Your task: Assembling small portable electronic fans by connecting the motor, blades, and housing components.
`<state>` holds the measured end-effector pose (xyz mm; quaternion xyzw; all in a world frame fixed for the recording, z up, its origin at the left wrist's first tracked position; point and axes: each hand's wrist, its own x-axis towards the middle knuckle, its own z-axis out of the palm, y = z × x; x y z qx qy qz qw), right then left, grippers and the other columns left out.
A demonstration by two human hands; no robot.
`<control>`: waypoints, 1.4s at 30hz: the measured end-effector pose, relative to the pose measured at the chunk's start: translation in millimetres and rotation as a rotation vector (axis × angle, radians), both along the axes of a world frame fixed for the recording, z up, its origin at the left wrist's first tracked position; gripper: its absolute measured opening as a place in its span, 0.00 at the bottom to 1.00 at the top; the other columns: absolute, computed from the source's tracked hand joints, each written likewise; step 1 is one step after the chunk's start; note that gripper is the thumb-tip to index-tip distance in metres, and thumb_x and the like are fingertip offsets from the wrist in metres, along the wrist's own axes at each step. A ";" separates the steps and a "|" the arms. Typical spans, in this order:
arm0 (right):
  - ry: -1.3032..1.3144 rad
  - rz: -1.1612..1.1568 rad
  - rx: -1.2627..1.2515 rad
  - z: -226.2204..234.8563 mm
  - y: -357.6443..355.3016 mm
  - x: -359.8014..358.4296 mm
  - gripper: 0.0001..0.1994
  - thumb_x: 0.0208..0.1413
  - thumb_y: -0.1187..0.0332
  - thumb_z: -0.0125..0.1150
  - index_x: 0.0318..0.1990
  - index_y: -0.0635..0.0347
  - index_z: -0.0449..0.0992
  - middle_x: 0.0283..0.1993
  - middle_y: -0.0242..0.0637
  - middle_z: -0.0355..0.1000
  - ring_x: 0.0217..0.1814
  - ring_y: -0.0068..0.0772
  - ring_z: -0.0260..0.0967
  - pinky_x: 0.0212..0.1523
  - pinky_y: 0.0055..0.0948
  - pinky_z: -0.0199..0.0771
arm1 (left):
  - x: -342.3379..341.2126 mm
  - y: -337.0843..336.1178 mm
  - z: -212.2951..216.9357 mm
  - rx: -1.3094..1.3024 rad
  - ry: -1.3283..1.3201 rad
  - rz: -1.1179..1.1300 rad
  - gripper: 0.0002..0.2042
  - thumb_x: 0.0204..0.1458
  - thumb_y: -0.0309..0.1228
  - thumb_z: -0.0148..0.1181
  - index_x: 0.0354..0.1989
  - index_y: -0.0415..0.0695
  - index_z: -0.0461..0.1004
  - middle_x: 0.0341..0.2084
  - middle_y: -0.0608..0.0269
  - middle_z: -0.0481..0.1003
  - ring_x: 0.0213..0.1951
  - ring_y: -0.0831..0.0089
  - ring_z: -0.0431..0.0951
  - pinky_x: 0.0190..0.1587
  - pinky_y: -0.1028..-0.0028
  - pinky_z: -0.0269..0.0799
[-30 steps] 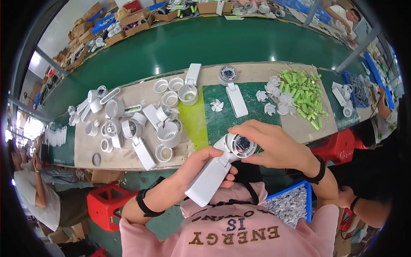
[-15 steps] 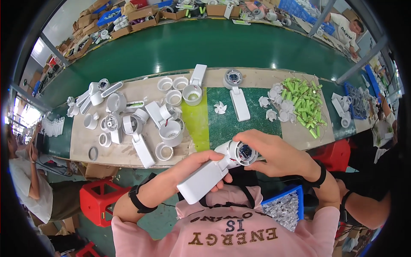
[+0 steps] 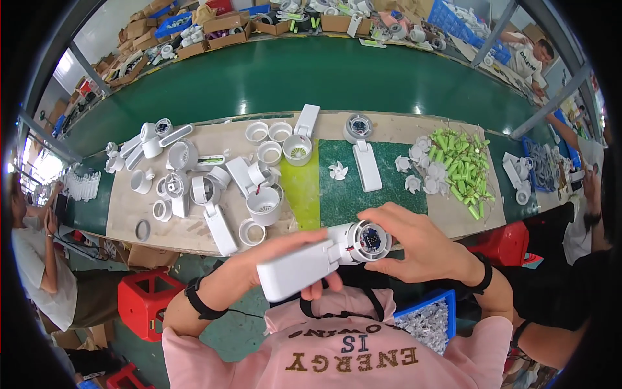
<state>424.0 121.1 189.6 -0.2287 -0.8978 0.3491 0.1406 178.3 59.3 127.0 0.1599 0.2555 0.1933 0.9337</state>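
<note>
The fan (image 3: 295,269) is in the air at the near side of the bench (image 3: 402,129), over the person's lap, with its handle to the left and its head (image 3: 353,243) to the right. The left hand (image 3: 275,247) is closed round the handle, thumb along the far edge and fingers under the near edge. The right hand (image 3: 424,246) pinches the head, thumb near and fingers far, both against the casing.

It looks like a light, stiff plastic thing, with a smooth handle that may slip a little. The bare circuit board (image 3: 371,239) in the open head seems the fragile part, so the handle and the outer casing are the safest holds.

Counted: one fan held, and one more fan (image 3: 367,167) lying far on the green mat (image 3: 334,201), with one single impeller (image 3: 338,170) to its left. Left of the mat stand three open cups (image 3: 269,153); one grey ring (image 3: 137,229) lies near left. On the right, the green cells (image 3: 459,165) and the pale impellers (image 3: 434,175) beside them overlap too much to count. One blue tub (image 3: 452,311) sits below.
</note>
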 end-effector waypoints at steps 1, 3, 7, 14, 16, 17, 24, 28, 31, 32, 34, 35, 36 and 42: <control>-0.002 -0.041 -0.015 1.0 -1.7 0.7 0.28 0.39 0.67 0.68 0.50 0.65 0.64 0.38 0.44 0.66 0.34 0.45 0.70 0.33 0.34 0.72 | -6.6 1.1 -11.6 -0.030 -0.141 -0.054 0.24 0.57 0.43 0.42 0.52 0.32 0.62 0.36 0.41 0.74 0.27 0.59 0.78 0.29 0.70 0.76; 0.018 -0.102 -0.084 -0.8 -3.5 0.7 0.28 0.39 0.67 0.69 0.49 0.65 0.65 0.37 0.44 0.66 0.33 0.42 0.70 0.32 0.32 0.72 | -11.0 -5.6 -24.6 0.283 0.164 0.051 0.25 0.56 0.36 0.45 0.57 0.31 0.56 0.43 0.39 0.70 0.39 0.52 0.75 0.40 0.62 0.75; 0.068 -0.151 -0.165 -9.6 -4.4 -2.4 0.26 0.40 0.65 0.69 0.47 0.65 0.67 0.35 0.42 0.68 0.31 0.35 0.70 0.30 0.28 0.72 | 22.8 -21.9 -10.0 0.677 0.320 0.394 0.37 0.45 0.19 0.55 0.64 0.40 0.45 0.56 0.52 0.60 0.59 0.64 0.59 0.57 0.64 0.62; -0.053 -0.173 -0.335 -5.6 -9.0 -9.0 0.29 0.41 0.70 0.70 0.52 0.65 0.64 0.45 0.41 0.67 0.46 0.31 0.71 0.41 0.28 0.77 | 38.7 -27.3 -27.7 0.729 0.362 0.570 0.33 0.45 0.22 0.64 0.60 0.40 0.54 0.50 0.60 0.65 0.49 0.74 0.67 0.51 0.71 0.65; -0.059 -0.178 -0.253 -6.1 -10.2 -9.7 0.30 0.41 0.71 0.69 0.53 0.65 0.63 0.46 0.41 0.66 0.46 0.32 0.71 0.42 0.28 0.77 | 40.7 -29.1 -30.2 0.789 0.432 0.609 0.33 0.45 0.23 0.64 0.59 0.40 0.55 0.49 0.61 0.65 0.48 0.75 0.67 0.49 0.72 0.66; -0.063 -0.183 -0.169 -6.5 -10.7 -10.2 0.30 0.41 0.71 0.69 0.53 0.65 0.62 0.46 0.41 0.66 0.47 0.32 0.71 0.43 0.28 0.76 | 40.9 -29.7 -29.6 0.793 0.447 0.625 0.33 0.44 0.23 0.65 0.59 0.39 0.55 0.49 0.61 0.65 0.49 0.74 0.67 0.50 0.72 0.66; 0.149 -0.245 -0.550 -11.8 -17.4 -16.1 0.31 0.41 0.72 0.69 0.54 0.66 0.60 0.49 0.42 0.64 0.50 0.32 0.69 0.45 0.29 0.75 | 44.5 -31.5 -21.3 0.756 0.360 0.729 0.33 0.44 0.23 0.65 0.58 0.38 0.55 0.50 0.59 0.63 0.52 0.73 0.66 0.51 0.73 0.65; 0.283 -0.256 -0.435 -12.9 -29.3 -22.4 0.29 0.43 0.70 0.68 0.52 0.67 0.62 0.44 0.45 0.66 0.46 0.33 0.71 0.42 0.28 0.77 | 45.6 -38.1 -22.0 0.789 0.361 0.787 0.33 0.44 0.24 0.65 0.59 0.38 0.55 0.51 0.59 0.62 0.52 0.73 0.65 0.52 0.73 0.64; 0.211 -0.226 -0.269 -5.4 -32.3 -23.9 0.30 0.43 0.64 0.69 0.52 0.66 0.63 0.44 0.47 0.67 0.44 0.37 0.71 0.40 0.29 0.76 | 46.0 -40.1 -21.2 0.861 0.307 0.816 0.33 0.44 0.26 0.66 0.59 0.39 0.56 0.52 0.58 0.61 0.53 0.72 0.64 0.53 0.72 0.63; 0.132 -0.202 -0.175 -2.8 -32.4 -23.5 0.31 0.43 0.61 0.69 0.53 0.65 0.63 0.43 0.47 0.67 0.43 0.40 0.72 0.39 0.30 0.75 | 45.3 -40.3 -23.0 0.867 0.308 0.822 0.33 0.44 0.26 0.66 0.59 0.39 0.56 0.52 0.58 0.61 0.53 0.72 0.64 0.53 0.72 0.63; 0.135 -0.178 -0.051 -4.6 -29.5 -19.7 0.33 0.42 0.56 0.69 0.54 0.63 0.63 0.42 0.48 0.68 0.40 0.43 0.71 0.38 0.30 0.73 | 43.0 -39.9 -28.7 1.022 0.368 0.834 0.33 0.43 0.31 0.67 0.58 0.39 0.57 0.52 0.57 0.62 0.54 0.68 0.63 0.54 0.69 0.61; 0.088 -0.142 -0.015 -1.6 -28.0 -18.6 0.33 0.42 0.57 0.69 0.54 0.62 0.63 0.43 0.47 0.67 0.40 0.42 0.71 0.38 0.30 0.73 | 42.5 -41.3 -29.7 1.029 0.415 0.818 0.33 0.42 0.34 0.68 0.56 0.39 0.59 0.51 0.55 0.62 0.54 0.64 0.62 0.55 0.67 0.59; 0.040 -0.110 0.019 0.0 -27.0 -18.4 0.34 0.42 0.57 0.69 0.55 0.62 0.62 0.45 0.47 0.67 0.39 0.41 0.70 0.38 0.30 0.73 | 41.1 -40.6 -29.6 1.033 0.414 0.819 0.33 0.42 0.34 0.68 0.56 0.39 0.59 0.51 0.55 0.62 0.54 0.64 0.62 0.55 0.67 0.59; 0.224 -0.100 -0.145 -6.5 -27.2 -19.9 0.34 0.39 0.63 0.71 0.55 0.63 0.63 0.47 0.44 0.63 0.39 0.36 0.67 0.37 0.27 0.73 | 37.7 -39.0 -27.2 1.074 0.449 0.802 0.32 0.43 0.35 0.67 0.56 0.39 0.59 0.51 0.55 0.61 0.54 0.63 0.62 0.55 0.65 0.58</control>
